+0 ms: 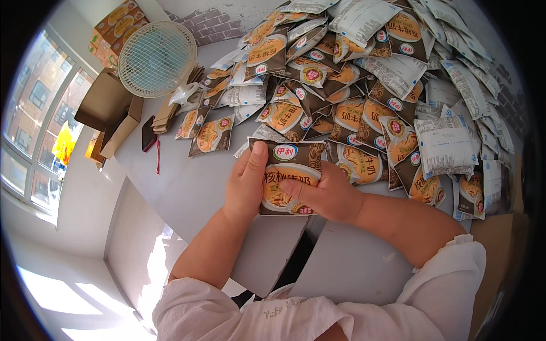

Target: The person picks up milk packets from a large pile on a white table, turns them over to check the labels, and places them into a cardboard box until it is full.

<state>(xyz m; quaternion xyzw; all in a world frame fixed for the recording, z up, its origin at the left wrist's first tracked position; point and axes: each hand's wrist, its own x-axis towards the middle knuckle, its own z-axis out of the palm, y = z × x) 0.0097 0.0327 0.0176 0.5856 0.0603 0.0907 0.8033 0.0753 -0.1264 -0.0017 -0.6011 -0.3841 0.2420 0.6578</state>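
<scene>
Between my two hands is a brown and orange Yili milk pouch, held upright with its printed front towards me. My left hand grips its left edge, thumb pressed near the top corner. My right hand holds the right side, with the thumb lying across the front; the fingers of both hands are hidden behind the pouch. Just beyond my hands rises a large heap of similar pouches, some showing brown fronts and others pale printed backs. A single pouch lies face up at the heap's left edge.
The grey table has a dark gap in front of me. At left are a white fan, an open cardboard box, a phone with a red strap and folded brown cardboard. Stacked cartons stand behind the fan.
</scene>
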